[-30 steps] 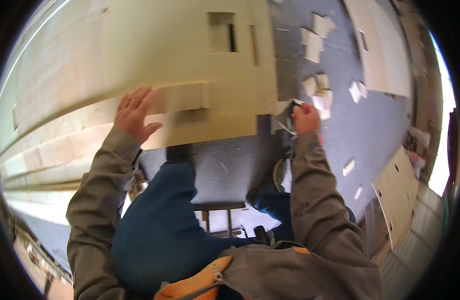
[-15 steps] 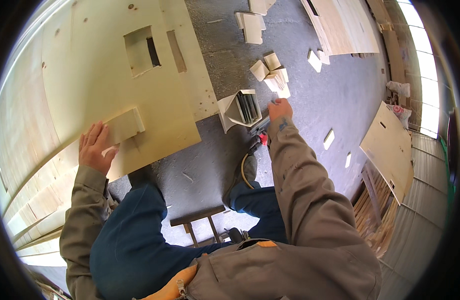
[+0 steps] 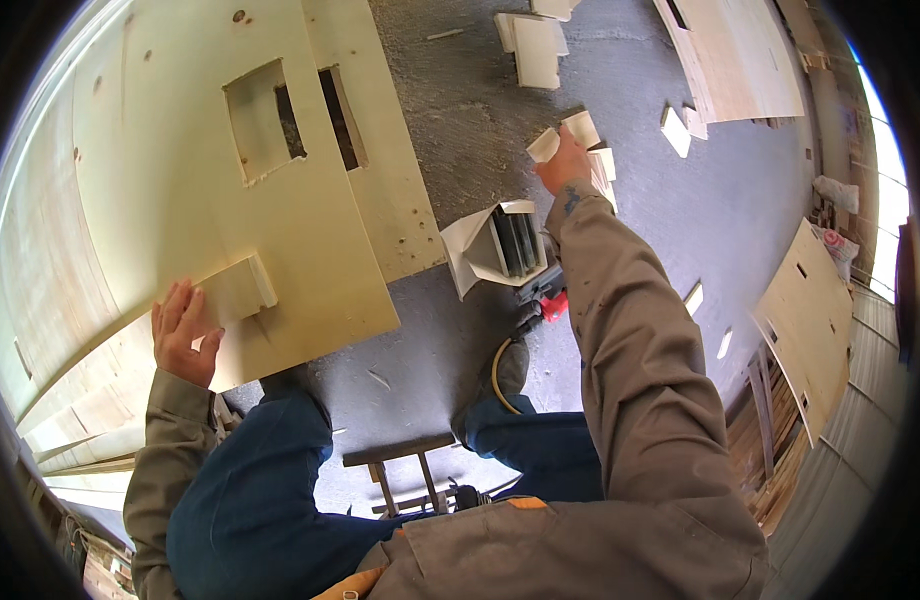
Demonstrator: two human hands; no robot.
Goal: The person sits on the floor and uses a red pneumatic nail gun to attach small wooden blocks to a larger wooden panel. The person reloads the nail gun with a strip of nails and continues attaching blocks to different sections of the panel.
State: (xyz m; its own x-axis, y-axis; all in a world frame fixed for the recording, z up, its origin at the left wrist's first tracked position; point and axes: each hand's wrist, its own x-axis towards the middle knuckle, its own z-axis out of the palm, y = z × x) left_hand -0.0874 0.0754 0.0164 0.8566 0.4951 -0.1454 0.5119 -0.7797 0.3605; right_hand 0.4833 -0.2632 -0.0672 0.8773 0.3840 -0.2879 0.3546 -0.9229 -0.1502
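Fingers of the left hand (image 3: 187, 338) lie loosely extended, thumb held apart, on a pale wooden strip (image 3: 238, 290) without gripping it. Fingertips of the right hand (image 3: 565, 168) reach a cluster of small wooden blocks (image 3: 582, 128) on the floor; the hand covers them, so whether they are clamped on a block cannot be told. The strip lies on a broad plywood panel (image 3: 315, 265), near the edge toward the person. A rectangular opening (image 3: 263, 125) and a narrow slot (image 3: 345, 120) appear already cut beyond it. One strip is thus in position, though whether it is fastened is not visible; the blocks lie loose, apart from the panel. Between the hands stands a white box (image 3: 465, 250) with dark bars inside; beside it rests a black-and-red tool (image 3: 553, 306) with a yellow hose (image 3: 498, 370). Farther out lie another stack of blocks (image 3: 536, 55) and a leaning slotted board (image 3: 808, 320).
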